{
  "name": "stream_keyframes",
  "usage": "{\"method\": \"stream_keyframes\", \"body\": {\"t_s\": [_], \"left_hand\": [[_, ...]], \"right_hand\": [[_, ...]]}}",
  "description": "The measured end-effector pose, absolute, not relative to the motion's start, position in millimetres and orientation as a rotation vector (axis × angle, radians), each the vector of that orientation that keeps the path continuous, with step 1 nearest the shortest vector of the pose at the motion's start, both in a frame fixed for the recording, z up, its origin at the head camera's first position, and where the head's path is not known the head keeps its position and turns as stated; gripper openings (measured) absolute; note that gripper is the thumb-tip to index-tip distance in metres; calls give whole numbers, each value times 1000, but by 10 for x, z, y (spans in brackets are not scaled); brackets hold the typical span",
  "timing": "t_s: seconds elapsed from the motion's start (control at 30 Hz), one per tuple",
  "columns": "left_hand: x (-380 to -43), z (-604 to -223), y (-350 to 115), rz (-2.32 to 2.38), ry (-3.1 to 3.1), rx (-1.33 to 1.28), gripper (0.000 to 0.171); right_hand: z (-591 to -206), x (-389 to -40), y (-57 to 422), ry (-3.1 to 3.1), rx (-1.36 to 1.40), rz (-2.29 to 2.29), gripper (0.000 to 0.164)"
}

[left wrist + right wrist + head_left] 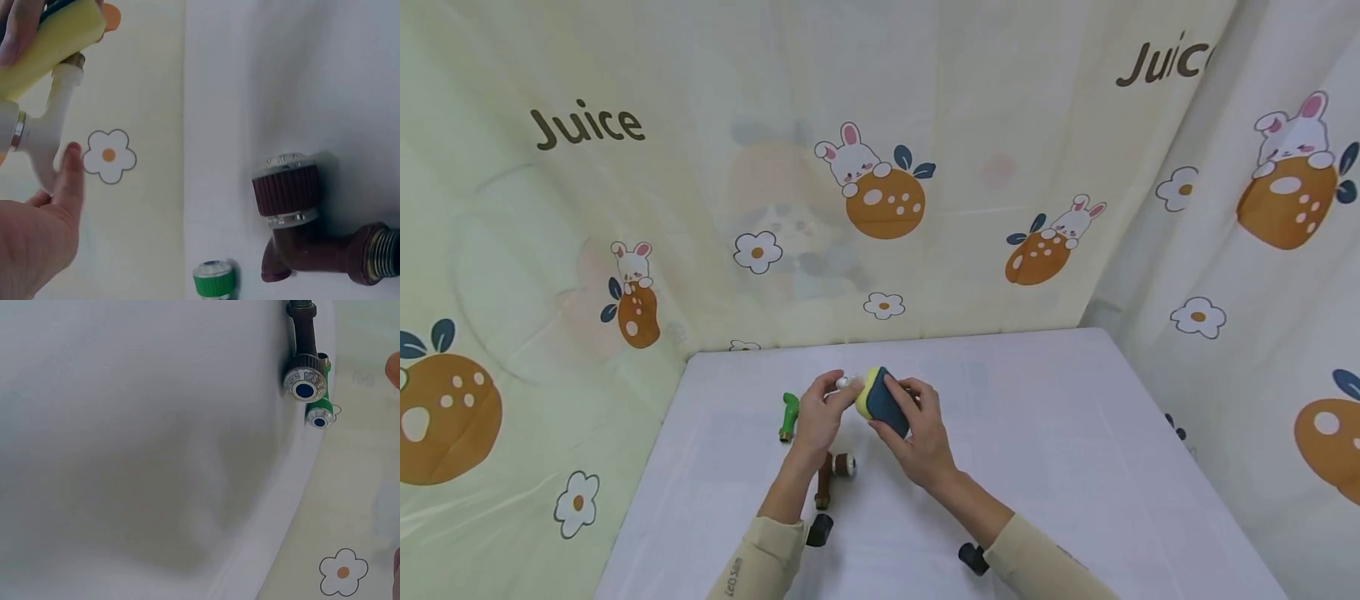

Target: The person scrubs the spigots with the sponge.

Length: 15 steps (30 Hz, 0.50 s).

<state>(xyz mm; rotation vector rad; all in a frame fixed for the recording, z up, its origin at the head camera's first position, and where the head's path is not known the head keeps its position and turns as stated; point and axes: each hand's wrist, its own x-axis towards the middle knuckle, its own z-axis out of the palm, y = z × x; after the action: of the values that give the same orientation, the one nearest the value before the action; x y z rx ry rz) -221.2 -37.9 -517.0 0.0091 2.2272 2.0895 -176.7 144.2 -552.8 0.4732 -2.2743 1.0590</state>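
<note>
Above the table, my left hand (pixel 822 417) holds a white tap (pixel 56 115) by its spout end, with the brass-coloured threaded end pointing up in the left wrist view. My right hand (pixel 922 437) grips a sponge (pixel 887 408), dark blue on one face and yellow on the other. The sponge's yellow side (pixel 59 47) is right at the tap's threaded end. In the right wrist view only a sliver of a hand shows at the right edge.
On the white table (pixel 1037 433) lie a green tap (pixel 789 417), left of my left hand, and a dark brown tap (pixel 825 483) near my left forearm. A printed curtain (pixel 970 275) hangs behind the table's back edge.
</note>
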Motion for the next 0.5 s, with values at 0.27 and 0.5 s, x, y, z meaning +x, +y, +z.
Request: {"method": "stream_keyframes", "body": {"t_s": [0.27, 0.5], "left_hand": [[-2208, -5177, -487, 1808, 2376, 132, 56], [-2193, -5174, -529, 1766, 2358, 271, 52]], "right_hand": [[-5528, -1796, 1459, -2291, 516, 1023, 74], [-5515, -1807, 1456, -2270, 536, 1020, 75]]}}
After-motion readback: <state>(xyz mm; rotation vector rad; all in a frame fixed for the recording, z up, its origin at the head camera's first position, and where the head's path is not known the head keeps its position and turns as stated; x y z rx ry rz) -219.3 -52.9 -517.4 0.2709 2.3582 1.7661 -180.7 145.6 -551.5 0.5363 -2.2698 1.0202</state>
